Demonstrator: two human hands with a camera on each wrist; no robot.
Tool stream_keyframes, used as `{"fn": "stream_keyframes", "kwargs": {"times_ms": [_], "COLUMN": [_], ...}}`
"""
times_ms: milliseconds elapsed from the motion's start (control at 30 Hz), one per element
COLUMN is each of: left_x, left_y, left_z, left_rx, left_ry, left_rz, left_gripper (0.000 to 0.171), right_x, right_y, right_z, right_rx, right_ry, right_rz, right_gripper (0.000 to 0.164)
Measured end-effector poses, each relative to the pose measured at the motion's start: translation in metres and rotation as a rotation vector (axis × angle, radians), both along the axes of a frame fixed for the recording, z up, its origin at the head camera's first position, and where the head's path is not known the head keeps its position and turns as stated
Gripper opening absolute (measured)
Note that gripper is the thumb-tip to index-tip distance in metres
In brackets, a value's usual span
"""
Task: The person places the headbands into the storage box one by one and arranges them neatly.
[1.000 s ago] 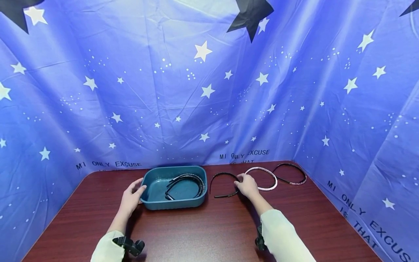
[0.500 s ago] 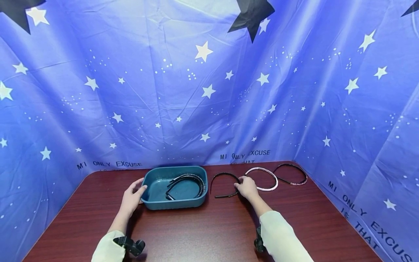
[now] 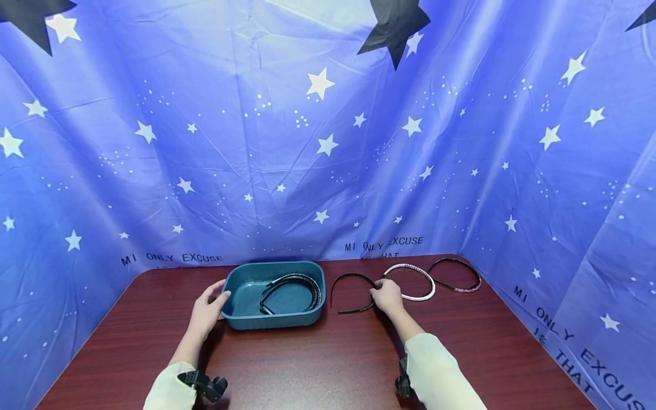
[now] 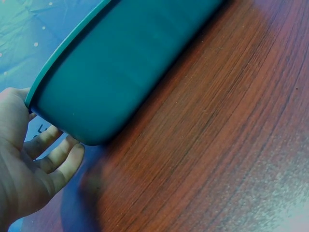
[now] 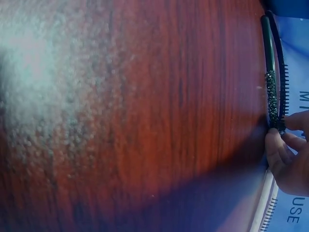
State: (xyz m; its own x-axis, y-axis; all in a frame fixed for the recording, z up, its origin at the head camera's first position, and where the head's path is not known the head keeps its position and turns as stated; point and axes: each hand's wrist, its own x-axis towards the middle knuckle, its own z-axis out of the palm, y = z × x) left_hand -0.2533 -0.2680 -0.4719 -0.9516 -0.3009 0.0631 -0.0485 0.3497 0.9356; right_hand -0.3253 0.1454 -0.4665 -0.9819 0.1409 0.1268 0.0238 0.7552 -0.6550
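A teal plastic basin [image 3: 277, 323] stands on the table, with several dark headbands [image 3: 316, 293] lying in its right half. My left hand [image 3: 206, 307] grips the basin's left end, thumb over the rim; the left wrist view has the fingertips [image 4: 76, 152] against the outer wall low down. To the right of the basin, my right hand [image 3: 388, 296] pinches the curved top of a black toothed headband [image 3: 352, 274]. Its two ends point left toward the basin. Sparkly beading [image 5: 272, 92] on this headband shows in the right wrist view, and the thumb and fingers meet at that beaded stretch.
Just beyond my right hand lies a white toothed headband [image 3: 424, 296]. Farther right, a black headband with a pinkish patterned part [image 3: 467, 289] lies near the table's right edge. A blue starry curtain [image 3: 287, 142] hangs along the back and sides of the reddish-brown table [image 3: 302, 370].
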Motion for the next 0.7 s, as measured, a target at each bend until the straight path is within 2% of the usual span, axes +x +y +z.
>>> {"fn": "stream_keyframes", "kwargs": {"times_ms": [400, 700], "left_x": [0.0003, 0.0019], "left_y": [-0.0008, 0.0004], "left_z": [-0.0007, 0.0025], "left_rx": [-0.012, 0.007], "left_ry": [-0.012, -0.016], "left_rz": [0.007, -0.008], "left_gripper": [0.046, 0.046], "right_x": [0.0020, 0.0039], "right_y": [0.0028, 0.0091], "right_z": [-0.0015, 0.0026], "right_rx": [-0.080, -0.224], "right_ry": [-0.026, -0.057], "right_rz": [-0.021, 0.005], "right_gripper": [0.026, 0.030]}}
